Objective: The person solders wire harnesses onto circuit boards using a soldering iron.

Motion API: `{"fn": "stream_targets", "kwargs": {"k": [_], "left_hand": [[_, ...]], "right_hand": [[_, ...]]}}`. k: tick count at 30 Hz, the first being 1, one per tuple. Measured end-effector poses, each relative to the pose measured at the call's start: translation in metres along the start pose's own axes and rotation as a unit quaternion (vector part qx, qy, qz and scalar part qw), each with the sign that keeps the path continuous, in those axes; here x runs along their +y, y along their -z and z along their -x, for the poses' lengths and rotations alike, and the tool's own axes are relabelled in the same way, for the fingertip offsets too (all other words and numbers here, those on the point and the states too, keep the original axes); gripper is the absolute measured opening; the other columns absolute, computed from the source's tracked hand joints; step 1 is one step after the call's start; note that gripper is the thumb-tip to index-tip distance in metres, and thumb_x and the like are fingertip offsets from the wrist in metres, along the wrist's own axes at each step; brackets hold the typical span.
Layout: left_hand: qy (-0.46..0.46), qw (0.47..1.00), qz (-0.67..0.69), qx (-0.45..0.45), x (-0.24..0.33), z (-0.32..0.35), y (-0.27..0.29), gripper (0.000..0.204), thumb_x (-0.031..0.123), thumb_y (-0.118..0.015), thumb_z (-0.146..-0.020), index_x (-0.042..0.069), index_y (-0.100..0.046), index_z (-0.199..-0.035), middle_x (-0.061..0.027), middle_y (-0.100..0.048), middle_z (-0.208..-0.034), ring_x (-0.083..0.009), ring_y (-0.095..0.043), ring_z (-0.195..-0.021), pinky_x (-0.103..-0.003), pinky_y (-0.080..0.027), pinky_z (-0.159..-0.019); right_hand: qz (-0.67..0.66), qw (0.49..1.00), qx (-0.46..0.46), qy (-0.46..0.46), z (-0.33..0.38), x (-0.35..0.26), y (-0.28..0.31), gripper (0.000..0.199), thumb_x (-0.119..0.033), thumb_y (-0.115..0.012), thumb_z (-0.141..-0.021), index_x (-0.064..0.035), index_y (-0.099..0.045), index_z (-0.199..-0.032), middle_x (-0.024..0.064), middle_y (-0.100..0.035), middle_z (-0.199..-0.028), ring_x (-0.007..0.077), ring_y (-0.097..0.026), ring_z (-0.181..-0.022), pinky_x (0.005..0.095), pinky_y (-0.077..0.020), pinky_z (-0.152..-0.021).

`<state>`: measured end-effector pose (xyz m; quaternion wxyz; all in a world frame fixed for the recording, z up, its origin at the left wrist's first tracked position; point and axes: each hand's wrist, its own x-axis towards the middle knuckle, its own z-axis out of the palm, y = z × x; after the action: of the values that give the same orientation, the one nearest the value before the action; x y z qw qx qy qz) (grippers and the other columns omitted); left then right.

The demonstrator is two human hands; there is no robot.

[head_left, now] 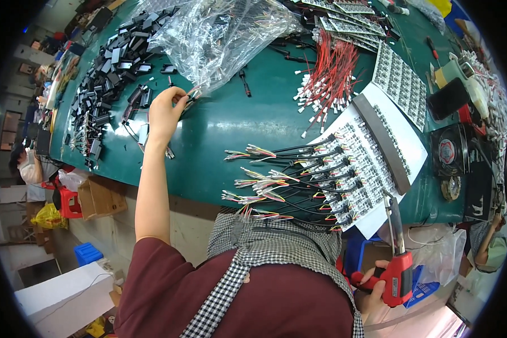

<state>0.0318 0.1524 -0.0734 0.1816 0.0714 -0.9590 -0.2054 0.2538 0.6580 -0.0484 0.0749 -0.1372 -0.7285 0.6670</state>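
Near the plastic bag, my left hand point(168, 108) is closed in a pinch on a cable point(192, 97) with thin coloured wire ends; the fingers partly cover it. My right hand point(376, 286) grips a red and black soldering gun point(399, 276) at the front edge, its long nozzle pointing up toward the boards. A sheet of small white circuit boards point(355, 183) lies on white paper point(414, 149), with a dark bar point(383, 143) across it. Black cables point(307, 188) run left from the boards and end in loose coloured wires.
Black plastic housings point(115, 62) are heaped at the left of the green table point(219, 135). A clear plastic bag point(219, 39) lies at the back. Red wires with white plugs point(329, 73), more board sheets point(400, 81), a phone point(448, 99) and a fan point(449, 151) occupy the right.
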Motion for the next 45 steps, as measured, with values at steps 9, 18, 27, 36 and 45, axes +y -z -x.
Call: {"fn": "stream_targets", "kwargs": {"k": [9, 18, 27, 36, 45], "left_hand": [[0.063, 0.980, 0.178, 0.058, -0.021, -0.012, 0.033, 0.018, 0.006, -0.062, -0.082, -0.002, -0.067, -0.097, -0.0020, -0.067, -0.081, -0.0063, -0.057, -0.071, -0.023, -0.045, -0.065], [0.091, 0.978, -0.075, -0.170, -0.005, -0.010, 0.018, 0.020, 0.017, -0.058, -0.076, 0.000, -0.069, -0.079, -0.0151, -0.067, -0.073, -0.0265, -0.066, -0.069, -0.036, -0.050, -0.066], [0.169, 0.943, 0.181, -0.224, 0.029, 0.005, 0.065, 0.030, 0.002, -0.049, -0.075, -0.005, -0.064, -0.099, -0.0072, -0.065, -0.069, -0.0086, -0.055, -0.051, -0.021, -0.039, -0.046], [-0.056, 0.886, 0.430, -0.162, 0.045, 0.023, 0.095, 0.017, -0.001, -0.056, -0.082, -0.001, -0.067, -0.095, -0.0129, -0.065, -0.098, -0.0165, -0.062, -0.087, -0.028, -0.048, -0.079], [0.081, 0.918, 0.246, -0.300, 0.018, 0.058, 0.059, 0.024, -0.010, -0.050, -0.074, -0.005, -0.064, -0.093, -0.0088, -0.067, -0.093, -0.0173, -0.061, -0.094, -0.028, -0.045, -0.087]], "right_hand": [[0.003, 0.998, 0.046, 0.046, -0.005, -0.011, -0.012, 0.060, -0.043, -0.055, -0.088, 0.0078, -0.042, -0.116, 0.0166, -0.054, -0.104, 0.0164, -0.053, -0.059, 0.0292, -0.0430, -0.050], [0.010, 0.999, 0.038, 0.038, -0.007, -0.013, -0.012, 0.058, -0.041, -0.054, -0.089, 0.0089, -0.042, -0.116, 0.0171, -0.055, -0.104, 0.0166, -0.053, -0.059, 0.0283, -0.0418, -0.051], [-0.009, 0.998, 0.056, 0.028, -0.010, -0.013, -0.011, 0.053, -0.038, -0.056, -0.087, 0.0080, -0.045, -0.111, 0.0171, -0.054, -0.103, 0.0173, -0.053, -0.060, 0.0286, -0.0420, -0.053], [-0.018, 0.997, 0.049, 0.053, -0.012, -0.011, -0.013, 0.053, -0.038, -0.056, -0.087, 0.0076, -0.044, -0.113, 0.0185, -0.053, -0.105, 0.0183, -0.053, -0.060, 0.0287, -0.0420, -0.052], [-0.010, 0.997, 0.050, 0.051, -0.014, -0.011, -0.009, 0.056, -0.039, -0.057, -0.088, 0.0077, -0.043, -0.115, 0.0178, -0.053, -0.105, 0.0179, -0.053, -0.062, 0.0276, -0.0423, -0.053]]}}
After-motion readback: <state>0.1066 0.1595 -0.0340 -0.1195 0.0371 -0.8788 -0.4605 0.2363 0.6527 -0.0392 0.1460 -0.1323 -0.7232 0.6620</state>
